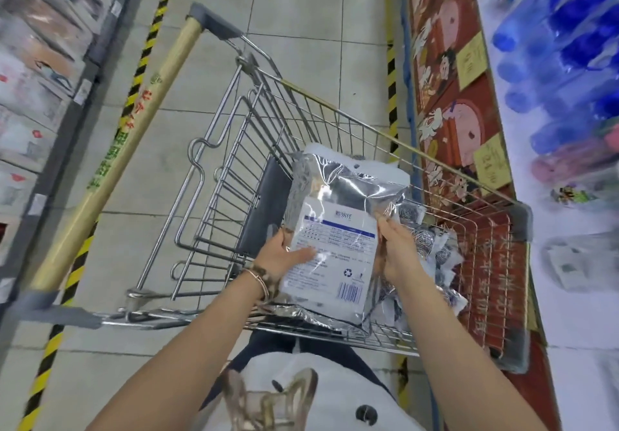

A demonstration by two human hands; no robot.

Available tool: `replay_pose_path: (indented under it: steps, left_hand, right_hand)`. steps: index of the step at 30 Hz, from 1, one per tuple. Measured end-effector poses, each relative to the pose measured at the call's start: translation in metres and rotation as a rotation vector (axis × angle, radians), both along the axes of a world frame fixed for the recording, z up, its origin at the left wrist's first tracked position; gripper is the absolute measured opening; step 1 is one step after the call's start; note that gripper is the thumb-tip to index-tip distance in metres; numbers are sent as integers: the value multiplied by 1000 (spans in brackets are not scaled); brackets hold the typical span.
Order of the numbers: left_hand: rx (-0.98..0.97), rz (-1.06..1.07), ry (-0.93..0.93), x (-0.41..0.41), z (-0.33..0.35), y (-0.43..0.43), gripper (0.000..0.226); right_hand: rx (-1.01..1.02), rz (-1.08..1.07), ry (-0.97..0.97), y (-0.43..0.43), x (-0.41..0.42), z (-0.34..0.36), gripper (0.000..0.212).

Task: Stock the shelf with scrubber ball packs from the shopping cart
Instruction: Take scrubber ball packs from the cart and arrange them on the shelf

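Observation:
A wire shopping cart (254, 149) stands in the aisle below me. Over its basket I hold a large clear plastic pack (338, 226) with a white printed label and barcode facing up. My left hand (284, 256) grips the pack's left edge, thumb across the label. My right hand (398, 249) pinches its right edge. Several smaller scrubber ball packs (432, 253), steel-grey balls in clear wrap, lie in the basket under and to the right of the big pack.
A shelf of boxed goods (37, 72) runs along the left behind yellow-black floor tape (147, 45). On the right, a display of blue bottles (562, 48) sits above a red illustrated panel (445, 102). The cart's wooden-coloured handle (134, 136) points to the left.

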State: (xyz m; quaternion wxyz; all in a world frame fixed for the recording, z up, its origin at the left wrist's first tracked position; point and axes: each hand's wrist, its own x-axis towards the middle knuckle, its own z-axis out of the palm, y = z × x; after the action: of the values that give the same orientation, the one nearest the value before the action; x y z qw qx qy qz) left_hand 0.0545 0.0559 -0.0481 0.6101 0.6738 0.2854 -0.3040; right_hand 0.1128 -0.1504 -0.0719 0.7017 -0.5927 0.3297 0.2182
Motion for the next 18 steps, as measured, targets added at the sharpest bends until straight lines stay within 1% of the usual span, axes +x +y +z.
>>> replay_pose_path:
  steps: [1, 2, 5, 7, 9, 10, 12, 14, 16, 18]
  left_hand:
    - [9, 36, -1, -1, 0, 1, 27]
    - [22, 82, 1, -3, 1, 2, 28]
    - [78, 204, 18, -16, -4, 10, 39]
    - [181, 251, 37, -26, -10, 16, 40]
    - [318, 287, 24, -31, -11, 23, 38]
    - [358, 317, 13, -31, -10, 25, 36]
    - [381, 397, 14, -27, -9, 32, 33]
    - [445, 408, 34, -22, -7, 34, 33]
    - [544, 385, 43, -22, -6, 36, 36]
    - [610, 377, 50, -25, -7, 39, 39]
  right_hand:
    - [-12, 19, -4, 5, 2, -2, 18]
    - [-27, 45, -11, 12, 3, -2, 19]
    - [-178, 199, -26, 27, 7, -17, 25]
    - [-254, 258, -19, 34, 10, -34, 24]
    - [-330, 338, -17, 39, 15, -56, 14]
    - [-407, 436, -31, 41, 17, -68, 13]
    - [-618, 745, -92, 47, 23, -83, 26]
    - [-786, 1017, -243, 57, 29, -96, 37]
    - [-898, 1289, -403, 69, 37, -105, 44]
    - [-1002, 1553, -513, 83, 44, -114, 50]
